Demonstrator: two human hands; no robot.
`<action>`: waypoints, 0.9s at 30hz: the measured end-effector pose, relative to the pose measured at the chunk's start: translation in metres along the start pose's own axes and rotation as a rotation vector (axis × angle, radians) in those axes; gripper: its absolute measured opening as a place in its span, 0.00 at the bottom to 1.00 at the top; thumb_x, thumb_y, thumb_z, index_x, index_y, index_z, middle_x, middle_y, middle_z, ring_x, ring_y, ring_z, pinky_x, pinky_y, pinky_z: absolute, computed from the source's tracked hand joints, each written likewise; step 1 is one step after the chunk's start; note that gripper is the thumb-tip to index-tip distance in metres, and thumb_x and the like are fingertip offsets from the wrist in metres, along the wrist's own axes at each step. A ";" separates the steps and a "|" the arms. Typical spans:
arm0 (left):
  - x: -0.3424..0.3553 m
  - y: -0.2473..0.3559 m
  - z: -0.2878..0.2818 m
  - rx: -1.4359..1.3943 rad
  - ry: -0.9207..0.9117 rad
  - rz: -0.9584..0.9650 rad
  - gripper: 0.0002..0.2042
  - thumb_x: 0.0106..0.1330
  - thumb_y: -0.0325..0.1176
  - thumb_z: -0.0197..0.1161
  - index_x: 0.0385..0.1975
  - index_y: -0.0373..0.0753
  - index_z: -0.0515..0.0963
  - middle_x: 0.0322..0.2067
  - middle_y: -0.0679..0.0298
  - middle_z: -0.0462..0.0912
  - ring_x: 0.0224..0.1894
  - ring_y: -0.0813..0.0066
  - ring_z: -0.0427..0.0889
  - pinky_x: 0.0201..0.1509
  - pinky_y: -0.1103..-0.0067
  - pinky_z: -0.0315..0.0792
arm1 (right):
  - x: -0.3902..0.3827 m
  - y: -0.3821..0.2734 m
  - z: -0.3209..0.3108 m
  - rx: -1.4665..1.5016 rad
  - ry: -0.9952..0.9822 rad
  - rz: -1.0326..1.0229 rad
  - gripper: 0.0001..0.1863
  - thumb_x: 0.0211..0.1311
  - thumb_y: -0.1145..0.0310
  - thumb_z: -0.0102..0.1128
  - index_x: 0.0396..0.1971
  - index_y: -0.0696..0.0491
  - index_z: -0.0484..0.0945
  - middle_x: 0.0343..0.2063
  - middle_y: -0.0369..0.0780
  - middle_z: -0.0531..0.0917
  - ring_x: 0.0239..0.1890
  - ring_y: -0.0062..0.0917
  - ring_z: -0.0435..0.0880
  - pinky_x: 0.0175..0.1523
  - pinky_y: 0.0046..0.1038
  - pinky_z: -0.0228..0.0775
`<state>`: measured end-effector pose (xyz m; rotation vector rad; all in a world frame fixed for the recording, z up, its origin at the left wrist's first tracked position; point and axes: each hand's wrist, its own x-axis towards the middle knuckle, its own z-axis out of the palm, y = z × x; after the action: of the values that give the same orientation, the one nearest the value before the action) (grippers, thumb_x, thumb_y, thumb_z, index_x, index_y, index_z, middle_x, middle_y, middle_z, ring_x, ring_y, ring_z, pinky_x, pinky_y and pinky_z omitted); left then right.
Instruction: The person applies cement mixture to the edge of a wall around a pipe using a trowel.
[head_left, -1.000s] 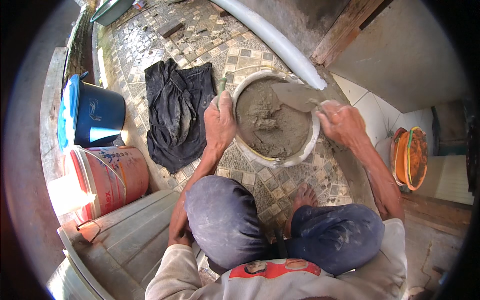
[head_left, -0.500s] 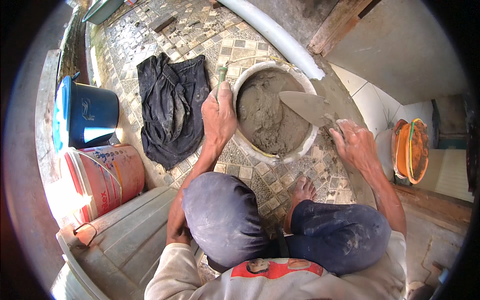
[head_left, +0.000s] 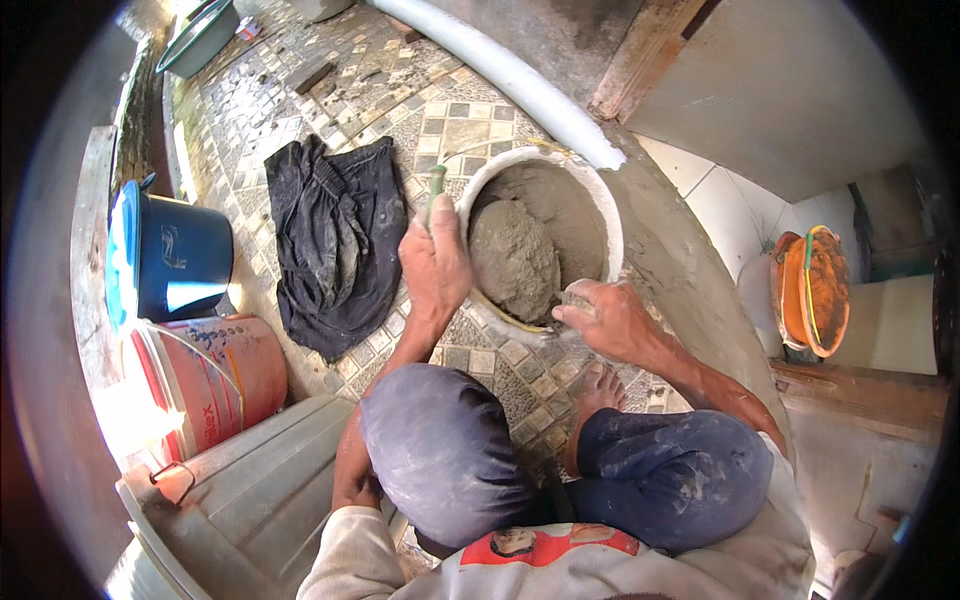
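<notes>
A round bucket (head_left: 614,215) with a pale, mortar-smeared rim stands on the tiles in front of me. Wet grey mortar (head_left: 515,255) fills much of it, heaped toward the left side. My left hand (head_left: 435,262) is closed at the bucket's left rim, around its wire handle, whose green grip (head_left: 437,181) sticks up past the thumb. At the lower right rim my right hand (head_left: 607,322) is closed on a trowel; its blade is hidden, apparently beneath the mortar heap.
Dark crumpled shorts (head_left: 335,240) lie left of the bucket. Further left are a blue bucket (head_left: 185,250), a tipped red pail (head_left: 235,375) and a grey plastic lid (head_left: 250,480). A white pipe (head_left: 510,75) runs beyond; an orange bucket (head_left: 815,290) sits right.
My right hand has moved left and nearer me, to the bucket's lower rim. The trowel blade, visible above the mortar before, is now hidden, and the mortar is heaped leftward. My left hand keeps its hold.
</notes>
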<state>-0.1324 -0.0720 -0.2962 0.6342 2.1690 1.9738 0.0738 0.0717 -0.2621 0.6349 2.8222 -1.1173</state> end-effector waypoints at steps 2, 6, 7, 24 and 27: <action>0.000 -0.007 -0.002 -0.023 0.012 -0.005 0.22 0.81 0.47 0.50 0.28 0.36 0.74 0.19 0.74 0.67 0.24 0.83 0.63 0.26 0.76 0.57 | -0.005 -0.004 -0.005 0.059 -0.025 0.018 0.23 0.63 0.57 0.70 0.44 0.65 0.83 0.35 0.57 0.87 0.39 0.47 0.89 0.45 0.39 0.79; 0.011 -0.024 -0.019 0.016 0.090 -0.095 0.23 0.81 0.49 0.49 0.24 0.39 0.72 0.21 0.75 0.67 0.25 0.85 0.62 0.26 0.79 0.56 | -0.005 -0.003 -0.010 0.110 0.023 -0.023 0.21 0.62 0.58 0.71 0.43 0.62 0.84 0.34 0.55 0.87 0.38 0.44 0.90 0.44 0.38 0.79; 0.012 -0.027 -0.023 0.002 0.105 -0.130 0.24 0.81 0.50 0.49 0.24 0.39 0.74 0.21 0.74 0.67 0.25 0.84 0.63 0.27 0.79 0.57 | -0.002 -0.001 -0.010 0.111 0.030 -0.007 0.20 0.62 0.58 0.71 0.43 0.62 0.84 0.34 0.55 0.87 0.38 0.43 0.90 0.44 0.38 0.79; 0.023 -0.105 -0.087 -0.238 0.254 -0.342 0.24 0.82 0.47 0.47 0.43 0.30 0.82 0.36 0.61 0.86 0.35 0.76 0.80 0.42 0.74 0.74 | 0.116 0.032 -0.133 0.268 0.005 0.104 0.16 0.67 0.60 0.67 0.37 0.60 0.86 0.24 0.41 0.84 0.20 0.23 0.80 0.27 0.29 0.75; 0.025 -0.098 -0.083 -0.234 0.263 -0.388 0.24 0.82 0.47 0.47 0.43 0.30 0.82 0.36 0.61 0.86 0.34 0.76 0.80 0.41 0.75 0.74 | 0.169 0.071 -0.159 0.623 -0.165 0.293 0.17 0.71 0.58 0.63 0.35 0.59 0.82 0.19 0.34 0.79 0.14 0.15 0.71 0.16 0.21 0.64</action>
<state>-0.2073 -0.1426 -0.3770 -0.0814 1.9528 2.1307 -0.0356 0.2848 -0.2215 0.8955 2.1293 -1.8795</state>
